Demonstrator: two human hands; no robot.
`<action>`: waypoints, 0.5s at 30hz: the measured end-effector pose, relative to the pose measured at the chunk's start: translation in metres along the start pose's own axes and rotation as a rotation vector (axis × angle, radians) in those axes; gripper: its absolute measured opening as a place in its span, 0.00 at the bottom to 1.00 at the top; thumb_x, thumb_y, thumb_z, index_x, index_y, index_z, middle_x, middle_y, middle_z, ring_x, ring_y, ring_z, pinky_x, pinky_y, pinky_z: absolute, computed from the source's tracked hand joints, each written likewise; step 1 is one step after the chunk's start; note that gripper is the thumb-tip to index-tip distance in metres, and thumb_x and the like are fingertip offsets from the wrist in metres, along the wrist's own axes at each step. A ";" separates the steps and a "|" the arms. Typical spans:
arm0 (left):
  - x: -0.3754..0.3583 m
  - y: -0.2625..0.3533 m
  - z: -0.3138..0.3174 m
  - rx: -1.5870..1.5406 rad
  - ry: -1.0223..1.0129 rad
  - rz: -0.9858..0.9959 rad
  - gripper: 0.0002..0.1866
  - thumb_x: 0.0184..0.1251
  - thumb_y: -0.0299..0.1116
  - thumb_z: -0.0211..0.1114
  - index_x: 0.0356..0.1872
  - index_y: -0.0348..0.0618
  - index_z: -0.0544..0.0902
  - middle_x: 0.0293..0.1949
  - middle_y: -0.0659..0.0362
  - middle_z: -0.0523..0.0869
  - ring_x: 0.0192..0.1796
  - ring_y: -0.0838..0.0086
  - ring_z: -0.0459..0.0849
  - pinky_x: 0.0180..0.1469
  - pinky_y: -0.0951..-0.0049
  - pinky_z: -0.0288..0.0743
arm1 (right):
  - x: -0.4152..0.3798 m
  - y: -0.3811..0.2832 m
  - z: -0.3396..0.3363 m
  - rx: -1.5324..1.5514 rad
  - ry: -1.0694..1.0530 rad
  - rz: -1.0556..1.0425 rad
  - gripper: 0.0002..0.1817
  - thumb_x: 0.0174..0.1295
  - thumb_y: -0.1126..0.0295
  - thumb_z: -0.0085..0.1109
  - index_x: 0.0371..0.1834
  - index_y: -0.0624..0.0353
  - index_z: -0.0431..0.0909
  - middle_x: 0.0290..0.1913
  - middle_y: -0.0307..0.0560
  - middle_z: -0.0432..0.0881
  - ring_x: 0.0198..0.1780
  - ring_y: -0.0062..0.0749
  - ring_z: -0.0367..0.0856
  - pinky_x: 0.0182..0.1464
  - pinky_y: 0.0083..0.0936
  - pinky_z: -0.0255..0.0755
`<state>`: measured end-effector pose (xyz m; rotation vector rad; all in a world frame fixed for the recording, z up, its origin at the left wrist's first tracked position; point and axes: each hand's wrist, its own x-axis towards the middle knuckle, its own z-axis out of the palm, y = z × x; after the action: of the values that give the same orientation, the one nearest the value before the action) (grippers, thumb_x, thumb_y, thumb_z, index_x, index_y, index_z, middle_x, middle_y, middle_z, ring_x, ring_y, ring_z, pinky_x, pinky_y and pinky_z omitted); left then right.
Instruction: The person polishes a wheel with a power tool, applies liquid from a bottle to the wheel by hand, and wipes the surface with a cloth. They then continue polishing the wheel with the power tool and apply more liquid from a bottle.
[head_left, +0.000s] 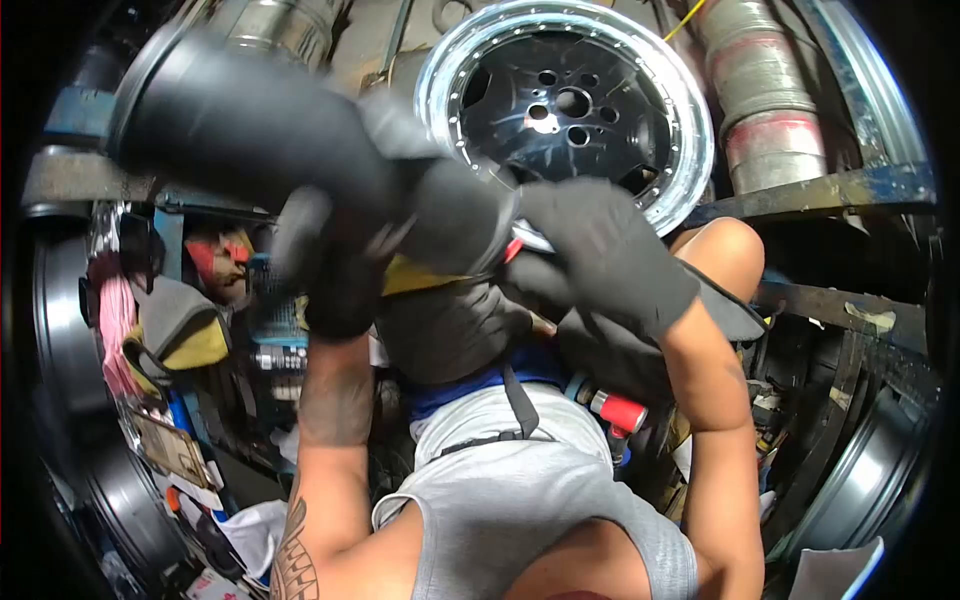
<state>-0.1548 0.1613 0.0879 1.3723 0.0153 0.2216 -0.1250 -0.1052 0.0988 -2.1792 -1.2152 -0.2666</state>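
A large dark cylindrical object [250,130], smeared by motion, reaches from the upper left toward the middle of the view. My left hand [340,260], in a black glove, is wrapped round its underside. At the object's right end is my right hand [605,245], in a dark grey glove, with its fingers closed on that end. A small red part [513,250] shows beside the right fingertips. Behind both hands leans a wheel rim [565,60] with a polished silver lip and a glossy black face with bolt holes.
A metal bench edge [840,192] crosses the right side, with stacked silver rims [768,100] behind it. A red tool [618,411] lies near my lap. At left hang a grey and yellow glove [185,325] and pink strands [117,330]; a phone [170,448] lies below.
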 end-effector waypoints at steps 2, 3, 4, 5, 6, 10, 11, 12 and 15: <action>0.057 -0.002 0.048 -0.262 -0.071 0.132 0.29 0.72 0.53 0.60 0.66 0.44 0.74 0.59 0.55 0.80 0.62 0.67 0.80 0.64 0.59 0.77 | 0.020 0.040 -0.005 -0.131 0.035 0.072 0.13 0.62 0.62 0.61 0.45 0.58 0.78 0.35 0.54 0.85 0.37 0.53 0.85 0.40 0.46 0.76; 0.083 -0.002 0.070 -0.386 -0.117 0.165 0.29 0.74 0.55 0.58 0.66 0.45 0.74 0.58 0.55 0.81 0.61 0.67 0.80 0.64 0.58 0.78 | 0.029 0.058 -0.009 -0.183 0.040 0.171 0.11 0.63 0.64 0.59 0.42 0.58 0.77 0.33 0.55 0.85 0.36 0.55 0.85 0.39 0.48 0.76; 0.104 0.003 0.091 -0.499 -0.164 0.164 0.29 0.75 0.56 0.57 0.66 0.46 0.74 0.58 0.56 0.81 0.61 0.67 0.81 0.63 0.57 0.78 | 0.036 0.071 -0.014 -0.211 0.132 0.274 0.12 0.64 0.61 0.59 0.43 0.58 0.78 0.32 0.56 0.85 0.36 0.55 0.85 0.40 0.47 0.77; 0.123 0.009 0.111 -0.603 -0.206 0.110 0.28 0.74 0.57 0.58 0.62 0.46 0.76 0.53 0.57 0.83 0.56 0.67 0.82 0.61 0.59 0.79 | 0.042 0.083 -0.019 -0.235 0.220 0.375 0.14 0.65 0.58 0.58 0.44 0.57 0.78 0.32 0.56 0.85 0.35 0.55 0.86 0.40 0.46 0.77; 0.140 0.015 0.126 -0.705 -0.247 0.054 0.27 0.73 0.58 0.59 0.58 0.47 0.78 0.48 0.58 0.85 0.51 0.68 0.84 0.58 0.60 0.80 | 0.049 0.093 -0.025 -0.228 0.276 0.391 0.16 0.66 0.56 0.60 0.46 0.56 0.79 0.33 0.54 0.86 0.36 0.53 0.86 0.40 0.46 0.77; 0.209 -0.056 0.104 -0.766 -0.168 -0.171 0.31 0.67 0.59 0.63 0.60 0.45 0.78 0.55 0.55 0.86 0.54 0.62 0.86 0.60 0.56 0.81 | 0.053 0.120 -0.003 -0.425 0.310 0.276 0.17 0.62 0.54 0.67 0.38 0.57 0.80 0.47 0.54 0.85 0.44 0.51 0.82 0.47 0.40 0.75; 0.214 -0.072 0.099 -0.808 -0.102 -0.225 0.31 0.66 0.59 0.65 0.59 0.45 0.78 0.54 0.54 0.86 0.54 0.61 0.87 0.59 0.55 0.82 | 0.055 0.125 0.008 -0.521 0.393 0.150 0.17 0.61 0.55 0.68 0.37 0.59 0.80 0.52 0.59 0.82 0.50 0.53 0.80 0.52 0.41 0.74; 0.212 -0.081 0.094 -0.757 0.008 -0.290 0.31 0.66 0.58 0.66 0.59 0.44 0.78 0.53 0.53 0.87 0.53 0.59 0.87 0.60 0.55 0.82 | 0.057 0.115 0.013 -0.473 0.376 0.146 0.17 0.60 0.56 0.68 0.37 0.60 0.80 0.55 0.62 0.81 0.52 0.54 0.80 0.54 0.41 0.73; 0.221 -0.096 0.051 -0.856 -0.124 -0.538 0.31 0.66 0.55 0.67 0.60 0.39 0.77 0.52 0.49 0.87 0.53 0.57 0.86 0.61 0.54 0.81 | 0.070 0.107 0.040 -0.271 0.409 0.132 0.17 0.58 0.60 0.72 0.35 0.62 0.78 0.60 0.64 0.80 0.52 0.52 0.82 0.58 0.40 0.74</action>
<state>0.0826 0.1316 0.0310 0.4898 0.1658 -0.2903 -0.0028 -0.0732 0.0546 -2.2683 -0.8413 -0.8165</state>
